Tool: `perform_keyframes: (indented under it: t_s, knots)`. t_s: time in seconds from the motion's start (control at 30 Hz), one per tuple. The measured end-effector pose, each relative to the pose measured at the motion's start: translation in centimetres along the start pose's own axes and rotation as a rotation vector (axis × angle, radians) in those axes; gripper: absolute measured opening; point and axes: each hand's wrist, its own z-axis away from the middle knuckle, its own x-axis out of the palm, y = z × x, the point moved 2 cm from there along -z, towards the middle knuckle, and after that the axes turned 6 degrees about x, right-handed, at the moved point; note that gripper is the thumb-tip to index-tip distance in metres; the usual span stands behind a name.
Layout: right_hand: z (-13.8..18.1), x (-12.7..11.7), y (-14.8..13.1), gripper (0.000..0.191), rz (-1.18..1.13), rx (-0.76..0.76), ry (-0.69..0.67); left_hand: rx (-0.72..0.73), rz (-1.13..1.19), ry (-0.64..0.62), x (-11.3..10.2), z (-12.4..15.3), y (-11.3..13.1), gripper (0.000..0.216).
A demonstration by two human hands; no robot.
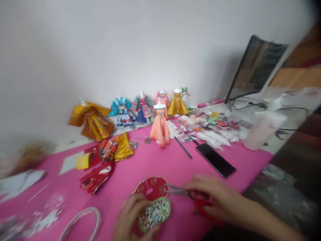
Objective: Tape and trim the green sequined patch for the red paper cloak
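Observation:
My left hand (pixel 130 217) pinches a small cut paper piece, a red cloud-shaped part (pixel 151 188) joined to a green-rimmed speckled oval (pixel 154 214), just above the pink mat (pixel 160 167). My right hand (pixel 208 195) is closed around red-handled scissors (pixel 198 199). Their metal blades (pixel 175 190) reach left to the edge of the red part. Both hands are blurred by motion.
Paper dresses on small stands line the wall: yellow (pixel 91 122), blue (pixel 122 112), orange (pixel 159 129), gold (pixel 177 103). A black phone (pixel 215 160) and a dark pen (pixel 183 147) lie on the mat. Folded red and yellow paper (pixel 105 160), a clear bottle (pixel 265 129) and a monitor (pixel 255 68) stand around.

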Motion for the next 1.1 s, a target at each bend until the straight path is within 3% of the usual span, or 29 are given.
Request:
perform_keyframes:
  t_s: [0.07, 0.17, 0.3, 0.4, 1.1]
  knots:
    - [0.7, -0.4, 0.3, 0.041, 0.112, -0.029, -0.04, -0.003, 0.015, -0.022, -0.2, -0.6, 0.8, 0.036]
    - [1.3, -0.8, 0.3, 0.039, 0.276, -0.104, -0.145, -0.021, 0.084, -0.009, -0.3, -1.3, 1.7, 0.031]
    - [1.4, -0.5, -0.4, 0.036, 0.454, -0.283, -0.094, -0.03, 0.103, -0.02, 0.0, -1.4, 2.2, 0.034]
    - [1.4, 0.3, -0.5, 0.034, 0.557, -0.314, -0.066, -0.027, 0.101, -0.049, 0.0, -1.2, 2.4, 0.036]
    - [1.6, 0.8, 0.0, 0.034, 0.616, -0.381, -0.07, 0.005, 0.084, -0.073, -0.3, -1.4, 2.7, 0.04]
